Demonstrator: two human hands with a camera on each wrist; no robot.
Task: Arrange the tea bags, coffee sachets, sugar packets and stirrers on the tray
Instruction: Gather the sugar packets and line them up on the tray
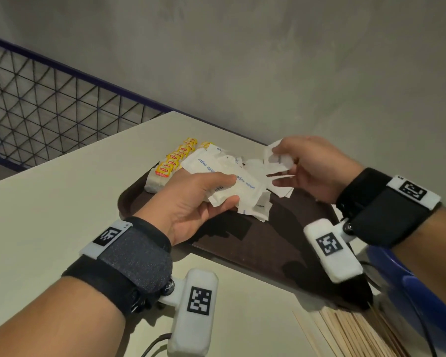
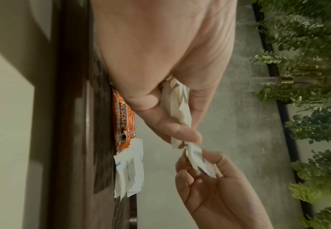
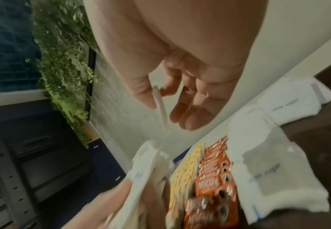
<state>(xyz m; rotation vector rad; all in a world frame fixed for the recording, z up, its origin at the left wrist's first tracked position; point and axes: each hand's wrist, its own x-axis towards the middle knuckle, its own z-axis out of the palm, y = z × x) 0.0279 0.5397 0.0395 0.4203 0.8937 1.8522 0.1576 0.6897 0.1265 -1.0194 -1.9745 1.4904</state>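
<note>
Over the dark brown tray (image 1: 281, 253), my left hand (image 1: 231, 190) grips a fanned stack of white sugar packets (image 1: 250, 186). My right hand (image 1: 277, 166) pinches one more sugar packet (image 1: 281, 158) just right of that stack; the right wrist view shows this packet (image 3: 160, 106) edge-on between thumb and fingers. More sugar packets (image 1: 258, 210) lie loose on the tray. A row of yellow tea bags (image 1: 173, 163) stands at the tray's far left. Orange coffee sachets (image 3: 213, 178) lie beside them, hidden behind the packets in the head view. Wooden stirrers (image 1: 358, 333) lie on the table, near right.
The tray sits on a pale table (image 1: 62, 191) against a grey wall (image 1: 268, 60). A blue object (image 1: 410, 279) is by the table's right edge under my right forearm. A wire-mesh railing (image 1: 49, 104) runs beyond the table at far left.
</note>
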